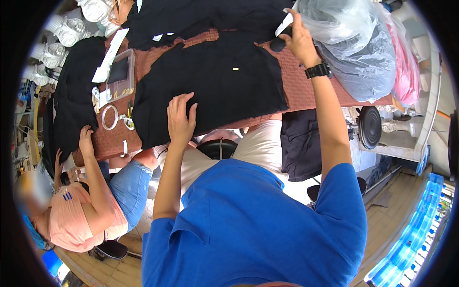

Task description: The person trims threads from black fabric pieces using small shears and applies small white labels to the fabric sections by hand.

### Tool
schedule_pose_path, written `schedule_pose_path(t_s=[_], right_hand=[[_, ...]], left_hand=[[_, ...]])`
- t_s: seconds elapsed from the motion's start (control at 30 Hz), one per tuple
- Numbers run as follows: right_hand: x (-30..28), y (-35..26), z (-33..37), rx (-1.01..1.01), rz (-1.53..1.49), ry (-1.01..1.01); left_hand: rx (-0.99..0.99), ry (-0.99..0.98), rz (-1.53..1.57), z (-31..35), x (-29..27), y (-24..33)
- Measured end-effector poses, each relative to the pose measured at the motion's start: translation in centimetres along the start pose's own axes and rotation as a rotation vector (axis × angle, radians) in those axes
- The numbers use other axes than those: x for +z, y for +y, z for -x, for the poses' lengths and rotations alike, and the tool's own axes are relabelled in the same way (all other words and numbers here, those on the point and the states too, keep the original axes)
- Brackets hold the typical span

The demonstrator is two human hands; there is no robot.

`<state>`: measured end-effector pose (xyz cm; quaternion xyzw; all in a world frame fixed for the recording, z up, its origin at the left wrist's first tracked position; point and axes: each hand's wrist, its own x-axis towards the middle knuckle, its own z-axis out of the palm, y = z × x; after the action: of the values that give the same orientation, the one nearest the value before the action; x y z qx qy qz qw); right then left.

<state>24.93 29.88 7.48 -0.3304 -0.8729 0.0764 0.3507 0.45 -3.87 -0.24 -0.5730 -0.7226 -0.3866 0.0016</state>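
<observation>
A large piece of black cloth [224, 91] lies spread over the brown patterned tablecloth in front of me. On its near left part rests my left hand [181, 117], fingers stretched and thumb apart, holding nothing. At the far right, my right hand [301, 40] has a white strip [285, 25] between its thumb and fingers; whether it is paper or fabric I cannot tell. Right under that thumb sits a dark rounded object [277, 45], partly hidden. A small pale label-like piece [235, 69] lies on the cloth.
Large clear plastic bags [356, 48] of dark and pink contents crowd the right end. Leftward are a plastic box [111, 93], a white tape roll [109, 117] and small scissors-like tools. A co-worker in a peach top [79, 215] handles black cloth [71, 100] at my left.
</observation>
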Motion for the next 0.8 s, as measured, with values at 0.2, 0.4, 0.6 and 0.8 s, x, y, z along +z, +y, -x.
schedule_pose_path(t_s=[0.2, 0.4, 0.6, 0.8], right_hand=[[0.4, 0.2, 0.7, 0.064, -0.006, -0.019], [-1.9, -0.4, 2.0, 0.167, -0.135, 0.146], [-1.0, 2.3, 3.7, 0.599, -0.502, 0.252], [-0.4, 2.4, 2.9, 0.709, -0.653, 0.184]], left_hand=[[0.006, 0.004, 0.002, -0.1, 0.1, -0.1], [0.003, -0.009, -0.034, 0.2, 0.4, 0.0], [0.015, -0.001, -0.047, 0.1, 0.6, 0.1], [0.017, -0.019, -0.064, 0.2, 0.4, 0.3]])
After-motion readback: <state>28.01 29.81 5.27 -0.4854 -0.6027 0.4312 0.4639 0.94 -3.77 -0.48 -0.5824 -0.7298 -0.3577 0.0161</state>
